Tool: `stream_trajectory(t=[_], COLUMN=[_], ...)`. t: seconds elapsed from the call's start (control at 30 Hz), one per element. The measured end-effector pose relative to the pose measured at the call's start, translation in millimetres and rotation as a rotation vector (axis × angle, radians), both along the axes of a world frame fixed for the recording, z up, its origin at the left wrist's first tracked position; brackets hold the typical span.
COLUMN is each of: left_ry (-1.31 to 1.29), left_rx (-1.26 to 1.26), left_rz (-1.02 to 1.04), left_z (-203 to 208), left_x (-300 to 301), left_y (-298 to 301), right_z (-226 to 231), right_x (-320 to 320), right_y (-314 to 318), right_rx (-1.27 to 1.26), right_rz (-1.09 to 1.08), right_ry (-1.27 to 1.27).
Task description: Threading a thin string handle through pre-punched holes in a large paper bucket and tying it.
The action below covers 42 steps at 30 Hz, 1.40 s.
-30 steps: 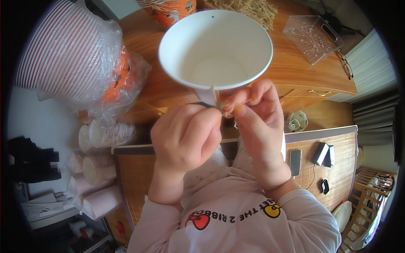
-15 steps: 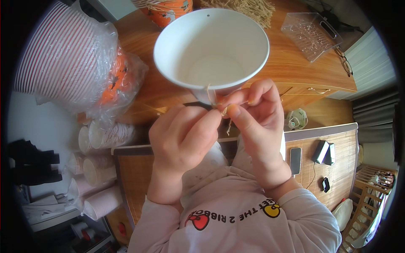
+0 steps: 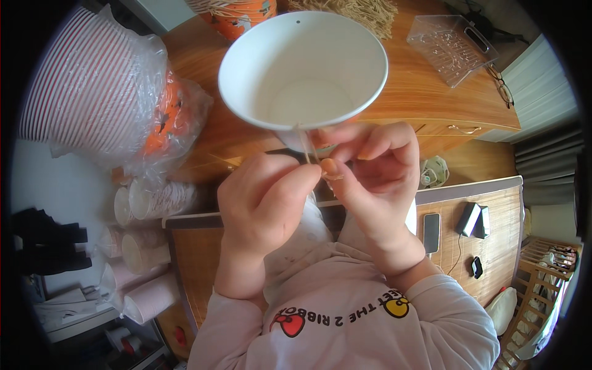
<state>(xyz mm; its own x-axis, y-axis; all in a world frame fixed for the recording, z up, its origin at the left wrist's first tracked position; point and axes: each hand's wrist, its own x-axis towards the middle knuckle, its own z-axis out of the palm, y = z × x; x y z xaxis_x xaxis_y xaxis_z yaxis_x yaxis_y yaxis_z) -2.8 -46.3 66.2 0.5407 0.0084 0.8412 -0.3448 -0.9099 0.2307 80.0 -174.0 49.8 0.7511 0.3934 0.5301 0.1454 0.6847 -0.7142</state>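
Note:
A large paper bucket (image 3: 231, 77), white inside, stands upright with its mouth toward me. A thin tan twine (image 3: 306, 147) comes through at its near rim and hangs down in two strands to my fingers. My left hand (image 3: 259, 200) is closed, pinching the twine between thumb and curled fingers just below the rim. The thumb of my right hand (image 3: 379, 185) presses the twine at the left fingertips, where a short loose end shows. Its index finger reaches behind the strands, close to the bucket's outer wall. The exact crossing of the strands is partly hidden.
A plastic-wrapped stack of buckets (image 3: 92, 86) stands at left. On the wooden cabinet (image 3: 425, 98) are orange buckets (image 3: 240, 18), a twine bundle (image 3: 364, 15), a clear plastic box (image 3: 450, 52) and glasses (image 3: 505, 92). A phone (image 3: 431, 233) lies on the mat at right.
My right index finger has moved away from the thumb, up toward the rim behind the twine. The strands now run more visibly down to my fingertips. The bucket appears slightly farther left.

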Motion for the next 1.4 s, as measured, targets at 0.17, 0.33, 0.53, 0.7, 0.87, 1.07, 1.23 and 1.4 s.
stream_trajectory(t=[0.17,0.33,0.53,0.7,0.87,1.07,1.23,1.4], left_ry=[0.025,0.029,0.06,0.068,0.08,-0.007,-0.001,-0.068], left_rx=[-0.076,-0.089,-0.212,-0.497,-0.767,-0.934,-1.076,-1.07], left_rz=[-0.044,-0.046,-0.066,-0.248,-0.447,-0.463,-0.47,-0.513], left_z=[3,6,6,-5,-14,-22,-18,-28], left_x=[-2,-3,-5,-4,-5,-7,-12,-17], left_y=[-1,0,-1,4,7,4,1,0], right_z=[-1,2,3,5,9,9,8,7], right_x=[0,0,3,12,11,6,4,9], right_y=[-7,-11,-8,0,6,13,17,24], right_rx=[0.0,0.042,-0.008,-0.116,-0.198,-0.239,-0.191,-0.106], right_rz=[0.123,0.244,0.202,0.036,0.044,-0.076,-0.202,-0.358], right_ry=[-0.057,0.052,0.045,-0.233,-0.328,-0.403,-0.482,-0.672])
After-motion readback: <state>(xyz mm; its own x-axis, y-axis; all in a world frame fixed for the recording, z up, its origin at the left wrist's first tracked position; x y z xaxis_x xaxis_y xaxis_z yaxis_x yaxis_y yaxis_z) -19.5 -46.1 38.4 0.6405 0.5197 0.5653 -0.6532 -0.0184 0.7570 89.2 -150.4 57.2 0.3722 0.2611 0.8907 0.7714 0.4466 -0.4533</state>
